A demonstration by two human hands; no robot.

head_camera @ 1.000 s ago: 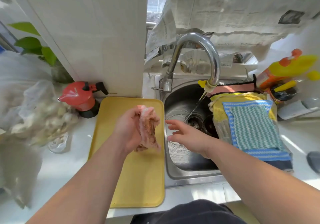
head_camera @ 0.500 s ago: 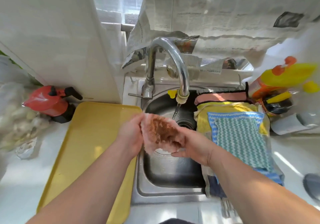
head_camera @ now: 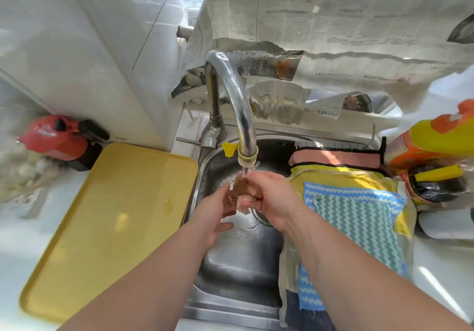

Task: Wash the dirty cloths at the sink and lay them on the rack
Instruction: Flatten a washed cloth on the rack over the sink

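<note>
While both forearms reach up from the bottom edge of the frame, the hands meet at the centre over the steel sink [head_camera: 238, 266]. The left hand [head_camera: 214, 214] cups the dirty cloth [head_camera: 239, 189] from the lower left, and the right hand [head_camera: 273, 197] curls its fingers over the cloth from the right, so the brownish-pink wad is squeezed between the two. Water runs onto the cloth from the spout just above it.

Left of the sink, a yellow tray [head_camera: 115, 215] lies flat on the white worktop [head_camera: 15, 241], its right edge touching the sink rim. Right of the hands, a blue and green zigzag cloth [head_camera: 359, 218] lies spread over a yellow cloth [head_camera: 333, 175]. Beyond them a pink cloth [head_camera: 333, 158] lies along the black-edged rack [head_camera: 382, 148] at the sink's right side.

Further back, the chrome tap [head_camera: 232, 87] arches from behind the sink toward the hands and ends in a yellow nozzle. A red and black pot [head_camera: 56, 138], blurred, stands at the left edge beyond the tray. An orange and yellow bottle [head_camera: 433, 141] stands at the right edge. Newspaper sheets [head_camera: 333, 23] hang across the upper right of the frame.
</note>
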